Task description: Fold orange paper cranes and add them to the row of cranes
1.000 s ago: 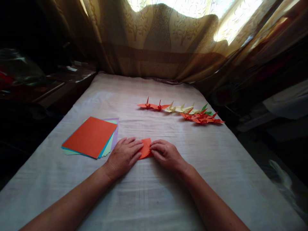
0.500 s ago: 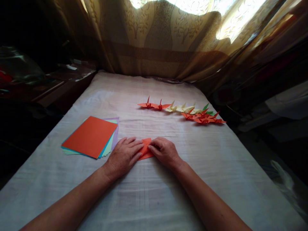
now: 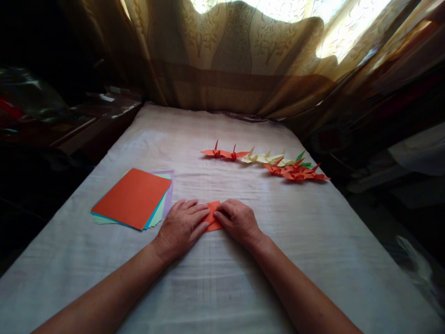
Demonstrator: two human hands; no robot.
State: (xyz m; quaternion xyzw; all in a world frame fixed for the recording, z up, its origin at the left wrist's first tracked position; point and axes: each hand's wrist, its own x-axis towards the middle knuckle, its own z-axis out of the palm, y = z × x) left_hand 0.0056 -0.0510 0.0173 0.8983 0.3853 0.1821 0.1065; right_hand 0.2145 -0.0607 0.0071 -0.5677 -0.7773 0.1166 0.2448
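A small folded orange paper (image 3: 212, 217) lies on the white cloth-covered table (image 3: 243, 278). My left hand (image 3: 181, 227) lies flat on its left part, fingers spread and pressing it down. My right hand (image 3: 237, 221) rests on its right side, fingers curled, fingertips pressing along a fold. Most of the paper is hidden under both hands.
A stack of coloured paper sheets (image 3: 134, 198), orange on top, lies to the left. Several folded paper cranes (image 3: 267, 162), orange, cream and green, sit in a row at the back right. A curtain (image 3: 236, 60) hangs behind the table. Dark furniture (image 3: 69, 125) stands at left.
My right hand has slid a little to the left over the orange paper, covering more of it. My left hand stays pressed in place.
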